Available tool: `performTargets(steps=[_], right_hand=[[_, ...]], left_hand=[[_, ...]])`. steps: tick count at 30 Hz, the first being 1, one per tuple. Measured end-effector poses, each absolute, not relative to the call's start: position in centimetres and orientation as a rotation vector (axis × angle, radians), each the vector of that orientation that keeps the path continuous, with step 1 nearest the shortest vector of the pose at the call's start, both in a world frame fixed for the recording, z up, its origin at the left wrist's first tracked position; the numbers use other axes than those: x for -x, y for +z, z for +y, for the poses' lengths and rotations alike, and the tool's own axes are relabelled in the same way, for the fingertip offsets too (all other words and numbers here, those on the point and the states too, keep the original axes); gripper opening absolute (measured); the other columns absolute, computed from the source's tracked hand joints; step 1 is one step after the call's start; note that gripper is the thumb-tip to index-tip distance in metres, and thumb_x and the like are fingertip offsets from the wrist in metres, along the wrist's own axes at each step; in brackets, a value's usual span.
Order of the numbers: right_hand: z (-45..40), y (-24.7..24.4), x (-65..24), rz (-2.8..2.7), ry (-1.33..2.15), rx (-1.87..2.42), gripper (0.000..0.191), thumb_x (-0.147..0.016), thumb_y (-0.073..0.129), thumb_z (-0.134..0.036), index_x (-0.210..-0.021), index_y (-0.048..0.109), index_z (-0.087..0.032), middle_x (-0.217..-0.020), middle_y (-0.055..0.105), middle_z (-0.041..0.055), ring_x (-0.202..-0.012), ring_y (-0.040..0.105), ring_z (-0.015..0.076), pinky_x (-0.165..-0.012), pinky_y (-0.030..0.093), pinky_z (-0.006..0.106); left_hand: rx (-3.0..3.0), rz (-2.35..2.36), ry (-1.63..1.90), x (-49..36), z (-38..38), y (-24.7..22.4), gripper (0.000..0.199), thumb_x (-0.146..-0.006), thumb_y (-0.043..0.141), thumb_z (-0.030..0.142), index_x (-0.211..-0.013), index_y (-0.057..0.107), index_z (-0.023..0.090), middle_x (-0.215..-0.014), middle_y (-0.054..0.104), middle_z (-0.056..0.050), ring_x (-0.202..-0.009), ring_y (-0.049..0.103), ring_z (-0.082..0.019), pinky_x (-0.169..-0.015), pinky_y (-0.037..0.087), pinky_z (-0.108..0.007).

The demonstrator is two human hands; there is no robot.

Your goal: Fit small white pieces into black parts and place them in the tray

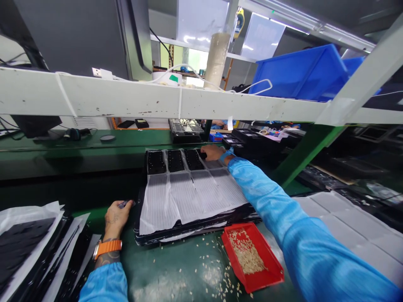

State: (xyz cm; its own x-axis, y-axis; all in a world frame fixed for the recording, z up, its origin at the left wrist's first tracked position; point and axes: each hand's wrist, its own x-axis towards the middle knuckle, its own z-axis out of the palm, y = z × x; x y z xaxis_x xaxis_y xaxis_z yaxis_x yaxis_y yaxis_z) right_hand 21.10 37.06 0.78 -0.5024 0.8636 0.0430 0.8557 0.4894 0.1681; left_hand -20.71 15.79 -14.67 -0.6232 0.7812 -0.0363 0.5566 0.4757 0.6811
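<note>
A stack of black trays [137, 226] lies in front of me, a white foam sheet [189, 197] spread over the top one. Along its far row, black flat parts [175, 160] with tiny pale dots sit in the compartments. My right hand [213, 152] reaches to the far right of that row, fingers closed on a small black piece [203, 155]. Left of the stack, my left hand [117, 216] is closed in a pinch around a small greyish thing [122, 204], too unclear to name.
A red bin [273, 274] of small beige pieces stands near the front, with loose ones scattered on the green bench [151, 272]. Black trays and white sheets [67, 235] are piled at left, a grey compartment tray [352, 226] at right. A white shelf beam [201, 102] crosses above.
</note>
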Motion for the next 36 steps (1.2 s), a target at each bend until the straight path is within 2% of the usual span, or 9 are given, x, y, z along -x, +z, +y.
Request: performTargets(steps=[8,14,31,36], right_hand=[[37.0,1.4,-21.4,2.743,0.198,-1.53,0.036,-0.101,0.066,-0.037,-0.13,0.063,-0.017,-0.136,0.062,0.0114,-0.122,0.062,0.027,-0.105,0.053,0.051],[36.5,1.7,-22.6,2.714,0.086,-1.574,0.034,-0.101,0.066,-0.036,-0.128,0.063,-0.016,-0.13,0.064,0.0105,-0.113,0.066,0.0245,-0.098,0.057,0.046],[35.4,2.1,-22.2,2.71,0.009,-1.536,0.032,-0.101,0.066,-0.037,-0.126,0.065,-0.017,-0.129,0.065,0.0103,-0.115,0.066,0.0244,-0.1,0.056,0.047],[35.2,2.2,-22.7,2.725,0.01,-1.543,0.032,-0.101,0.066,-0.036,-0.126,0.064,-0.016,-0.128,0.065,0.0102,-0.114,0.066,0.0245,-0.1,0.056,0.047]], left_hand=[[-1.114,2.379,0.9,20.6,15.7,-14.5,0.036,-0.083,0.069,0.046,-0.1,0.073,0.015,-0.097,0.078,-0.017,-0.096,0.073,-0.037,-0.081,0.055,-0.041],[-1.115,2.382,0.898,20.4,15.6,-14.0,0.035,-0.084,0.068,0.046,-0.1,0.073,0.015,-0.101,0.078,-0.018,-0.1,0.073,-0.037,-0.086,0.055,-0.042],[-1.088,2.368,0.915,20.3,15.4,-13.8,0.035,-0.084,0.068,0.047,-0.099,0.071,0.016,-0.1,0.076,-0.017,-0.102,0.071,-0.038,-0.087,0.055,-0.043],[-1.067,2.348,0.975,20.4,15.5,-14.0,0.03,-0.081,0.069,0.046,-0.092,0.071,0.017,-0.093,0.076,-0.016,-0.097,0.071,-0.038,-0.087,0.054,-0.044]])
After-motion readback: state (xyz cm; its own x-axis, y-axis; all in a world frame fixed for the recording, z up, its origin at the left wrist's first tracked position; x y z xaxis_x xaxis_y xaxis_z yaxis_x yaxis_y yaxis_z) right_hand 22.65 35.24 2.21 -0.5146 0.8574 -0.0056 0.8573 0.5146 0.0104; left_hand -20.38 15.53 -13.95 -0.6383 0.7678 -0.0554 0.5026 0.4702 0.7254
